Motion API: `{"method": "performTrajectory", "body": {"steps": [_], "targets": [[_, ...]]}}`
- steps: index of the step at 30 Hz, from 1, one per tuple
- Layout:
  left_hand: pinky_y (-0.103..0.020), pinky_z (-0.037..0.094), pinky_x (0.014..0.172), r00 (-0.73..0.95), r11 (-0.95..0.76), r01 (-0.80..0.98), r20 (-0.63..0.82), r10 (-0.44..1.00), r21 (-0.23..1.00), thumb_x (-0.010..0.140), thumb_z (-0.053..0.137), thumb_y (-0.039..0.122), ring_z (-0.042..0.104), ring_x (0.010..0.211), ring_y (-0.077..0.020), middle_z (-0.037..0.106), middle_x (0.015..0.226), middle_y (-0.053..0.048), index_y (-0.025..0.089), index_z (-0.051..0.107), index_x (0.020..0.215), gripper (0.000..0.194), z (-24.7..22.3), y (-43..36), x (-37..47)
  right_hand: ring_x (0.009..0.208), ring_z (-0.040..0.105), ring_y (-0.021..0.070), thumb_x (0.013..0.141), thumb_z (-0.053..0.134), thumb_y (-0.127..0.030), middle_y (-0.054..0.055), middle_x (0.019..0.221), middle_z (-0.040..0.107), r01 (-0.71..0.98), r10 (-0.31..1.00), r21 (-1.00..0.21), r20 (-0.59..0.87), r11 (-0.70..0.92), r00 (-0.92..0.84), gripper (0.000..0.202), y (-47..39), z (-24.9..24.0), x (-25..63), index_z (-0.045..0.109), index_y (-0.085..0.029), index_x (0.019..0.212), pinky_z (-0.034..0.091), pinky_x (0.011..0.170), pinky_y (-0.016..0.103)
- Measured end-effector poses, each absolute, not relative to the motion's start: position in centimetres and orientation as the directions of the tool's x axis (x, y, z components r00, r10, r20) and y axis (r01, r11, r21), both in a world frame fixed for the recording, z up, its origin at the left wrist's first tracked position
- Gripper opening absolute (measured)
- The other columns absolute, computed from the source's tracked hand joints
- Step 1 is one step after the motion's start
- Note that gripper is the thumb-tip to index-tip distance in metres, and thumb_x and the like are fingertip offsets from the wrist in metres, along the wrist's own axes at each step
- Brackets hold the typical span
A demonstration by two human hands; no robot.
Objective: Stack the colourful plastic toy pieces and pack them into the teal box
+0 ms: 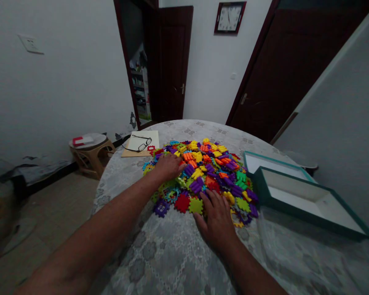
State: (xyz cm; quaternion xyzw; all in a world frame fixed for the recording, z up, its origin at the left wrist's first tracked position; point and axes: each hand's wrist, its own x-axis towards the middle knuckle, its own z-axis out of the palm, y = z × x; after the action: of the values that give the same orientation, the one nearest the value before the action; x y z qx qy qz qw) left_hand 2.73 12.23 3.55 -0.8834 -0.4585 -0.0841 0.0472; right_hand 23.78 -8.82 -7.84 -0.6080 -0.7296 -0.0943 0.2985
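Observation:
A heap of colourful plastic building pieces [213, 185] covers the middle of the table, with flat notched squares and chunky ribbed blocks mixed together. My left hand [168, 166] reaches onto the heap's left side, thumb apart from the fingers; its fingertips are partly lost among the pieces and I see nothing held. At the near edge lies my right hand [217, 215], palm down with fingers spread over the pieces. Just left of its thumb is a lime-green square piece [196, 205], beside a red square piece [182, 203]. A purple window-like piece [161, 208] lies further left.
A patterned cloth covers the round table [160, 262]. To the right stand an open green box [313, 215], its lid [276, 164] behind it, and a clear plastic container [290, 246] in front. Eyeglasses [143, 145] rest on a paper pad [132, 143] at back left. A stool [90, 153] stands beyond.

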Motion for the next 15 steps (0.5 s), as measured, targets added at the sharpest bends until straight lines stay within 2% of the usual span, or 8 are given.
{"method": "performTrajectory", "body": {"steps": [5,10,12,15], "targets": [[-0.046,0.051,0.107,0.581,-0.6,0.799,0.195,0.79,0.047,0.114,0.05,0.05,0.069,0.121,-0.031,0.079,0.127,-0.014,0.023,0.081,0.121,0.042,3.1,11.7,-0.7,0.153,0.054,0.0414,0.105,0.067,-0.036,0.019,0.162,0.062,0.947,0.844,-0.233,0.532,0.221,-0.066,0.061,-8.4,-8.0,24.1,0.057,-0.024,0.165,0.036,0.133,0.069],[-0.049,0.047,0.125,0.551,-0.635,0.746,0.351,0.757,0.2,0.117,0.042,0.048,0.064,0.141,-0.0304,0.073,0.147,-0.014,0.023,0.077,0.136,0.047,1.2,9.7,-4.6,0.151,0.055,0.0371,0.103,0.054,-0.018,0.019,0.16,0.062,0.942,0.824,-0.26,0.566,0.21,-0.028,0.066,-7.7,-8.5,24.9,0.053,-0.022,0.169,0.041,0.13,0.064],[-0.053,0.044,0.13,0.505,-0.597,0.773,0.361,0.784,0.215,0.114,0.049,0.056,0.058,0.151,-0.034,0.065,0.161,-0.017,0.021,0.071,0.146,0.052,0.1,8.3,-6.4,0.149,0.056,0.0357,0.104,0.05,-0.017,0.019,0.159,0.062,0.941,0.813,-0.265,0.582,0.209,-0.017,0.063,-7.5,-8.7,25.2,0.055,-0.02,0.167,0.043,0.128,0.062],[-0.059,0.041,0.134,0.491,-0.545,0.81,0.26,0.832,0.215,0.1,0.07,0.071,0.048,0.162,-0.0405,0.051,0.175,-0.02,0.022,0.06,0.161,0.079,-1.3,5.4,-8.7,0.147,0.056,0.036,0.106,0.049,-0.017,0.02,0.157,0.063,0.935,0.805,-0.271,0.592,0.228,-0.025,0.058,-7.3,-8.7,25.5,0.06,-0.019,0.163,0.044,0.127,0.062]]}}
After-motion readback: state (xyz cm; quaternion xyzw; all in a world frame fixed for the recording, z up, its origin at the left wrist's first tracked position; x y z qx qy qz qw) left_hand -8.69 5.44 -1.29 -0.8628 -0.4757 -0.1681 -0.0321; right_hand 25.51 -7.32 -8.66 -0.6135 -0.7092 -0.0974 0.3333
